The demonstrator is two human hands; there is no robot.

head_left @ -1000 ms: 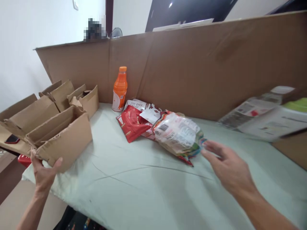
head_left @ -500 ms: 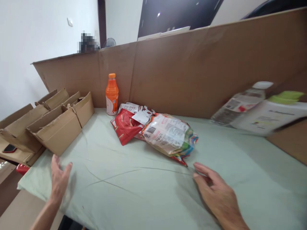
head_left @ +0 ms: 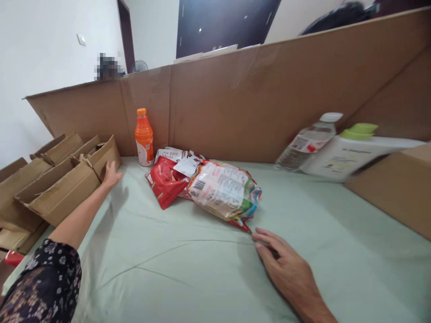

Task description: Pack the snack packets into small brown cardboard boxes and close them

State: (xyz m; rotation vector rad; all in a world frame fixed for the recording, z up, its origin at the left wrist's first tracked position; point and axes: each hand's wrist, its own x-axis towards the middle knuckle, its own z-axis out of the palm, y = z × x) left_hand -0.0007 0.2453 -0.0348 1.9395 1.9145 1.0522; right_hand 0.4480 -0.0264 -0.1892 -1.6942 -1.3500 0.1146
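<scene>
My left hand (head_left: 112,175) reaches out to the near right end of the cardboard divider boxes (head_left: 63,193), fingers apart. It is at the box wall, but whether it touches I cannot tell. My right hand (head_left: 286,264) hovers low over the green cloth, fingers loosely curved, holding nothing I can see. Its fingertips are close to the corner of a colourful printed snack bag (head_left: 220,188), which lies on its side. Left of that bag are a crumpled red pouch (head_left: 165,181) and a white "Su-per Meal" packet (head_left: 168,153). Behind them stands an orange drink bottle (head_left: 144,139).
A tall cardboard wall (head_left: 229,103) runs along the back. At the right, a clear water bottle (head_left: 306,143) and a white bottle with a green cap (head_left: 350,154) lean by a cardboard panel (head_left: 393,188). A green cloth (head_left: 175,273) covers the table. Part of a person's head shows behind the wall.
My left hand has moved forward and right, from the cloth's left edge to the boxes' far end. My right hand stays near the snack bag's corner. The view has shifted right.
</scene>
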